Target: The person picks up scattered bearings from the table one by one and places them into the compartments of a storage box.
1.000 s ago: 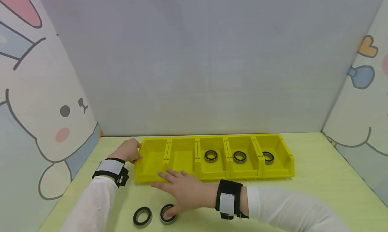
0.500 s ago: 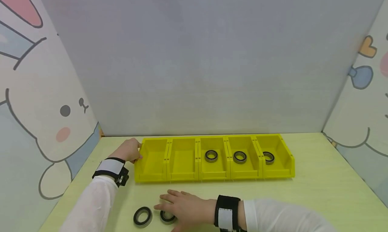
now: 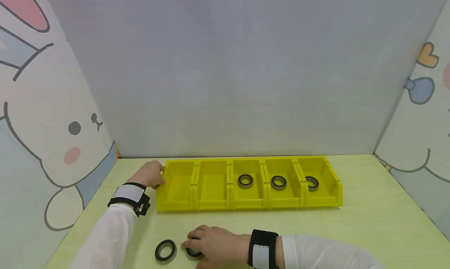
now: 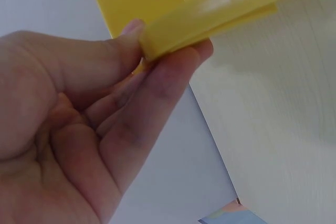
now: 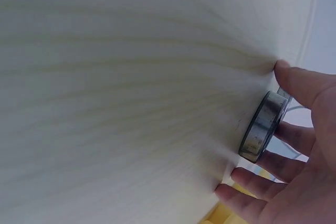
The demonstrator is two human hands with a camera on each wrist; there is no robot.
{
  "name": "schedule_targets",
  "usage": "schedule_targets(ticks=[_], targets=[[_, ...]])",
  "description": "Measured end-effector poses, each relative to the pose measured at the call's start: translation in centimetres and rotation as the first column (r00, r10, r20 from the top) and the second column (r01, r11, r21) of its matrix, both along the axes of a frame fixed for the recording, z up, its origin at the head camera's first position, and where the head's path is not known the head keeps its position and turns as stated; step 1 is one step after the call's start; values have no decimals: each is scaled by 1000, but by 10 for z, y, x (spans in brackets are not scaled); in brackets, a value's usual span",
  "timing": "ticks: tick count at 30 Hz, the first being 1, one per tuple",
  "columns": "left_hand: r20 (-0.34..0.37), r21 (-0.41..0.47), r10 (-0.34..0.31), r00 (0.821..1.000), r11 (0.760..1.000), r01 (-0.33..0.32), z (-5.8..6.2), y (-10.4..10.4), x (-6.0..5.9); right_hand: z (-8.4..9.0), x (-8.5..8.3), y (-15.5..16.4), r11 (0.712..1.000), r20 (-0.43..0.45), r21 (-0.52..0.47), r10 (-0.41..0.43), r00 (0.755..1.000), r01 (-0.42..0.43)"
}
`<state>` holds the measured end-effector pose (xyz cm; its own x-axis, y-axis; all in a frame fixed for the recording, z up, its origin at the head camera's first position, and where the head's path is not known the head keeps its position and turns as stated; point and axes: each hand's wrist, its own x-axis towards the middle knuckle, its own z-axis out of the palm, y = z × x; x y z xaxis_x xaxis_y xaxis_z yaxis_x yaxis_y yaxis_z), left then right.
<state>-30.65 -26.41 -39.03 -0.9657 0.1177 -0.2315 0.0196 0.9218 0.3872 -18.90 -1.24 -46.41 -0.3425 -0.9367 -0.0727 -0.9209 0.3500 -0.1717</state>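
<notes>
Pale green table (image 3: pixel 369 214), grey back wall (image 3: pixel 239 73), cartoon rabbit side panels (image 3: pixel 49 144)

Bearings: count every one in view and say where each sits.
5. One each in the third bin, fourth bin and fifth bin from the left; one loose on the table; one under the right hand, partly covered.

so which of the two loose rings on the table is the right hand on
The black-and-silver metal bearing ring nearer the right hand, which curls over it; the other loose bearing ring lies untouched to its left.
</notes>
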Motion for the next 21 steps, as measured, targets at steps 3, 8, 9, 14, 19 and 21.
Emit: schedule_targets(ticks=[3, 8, 9, 14, 19, 21], targets=[[5, -3, 5, 1000, 1000, -5, -1, 0, -2, -1, 0, -2, 1000, -25, -15, -3, 1000, 3], [6, -3, 5, 1000, 1000, -5, -3, 0, -3, 1, 1, -3, 999, -89, -36, -11, 996, 8], [5, -2, 6, 1000, 1000, -6, -3, 0, -3, 1, 1, -2, 999, -97, -41, -12, 995, 9], [3, 3, 6, 1000, 1000, -6, -4, 0, -3, 1, 1, -3, 999, -124, -53, -10, 992, 4], [3, 3, 6, 1000, 1000, -6, -3, 0, -3, 1, 1, -4, 998, -138, -63, -3, 990, -6], [6, 1, 9, 1000, 1000, -9, -2, 0, -3, 1, 1, -4, 998, -136, -66, 1, 991, -10]])
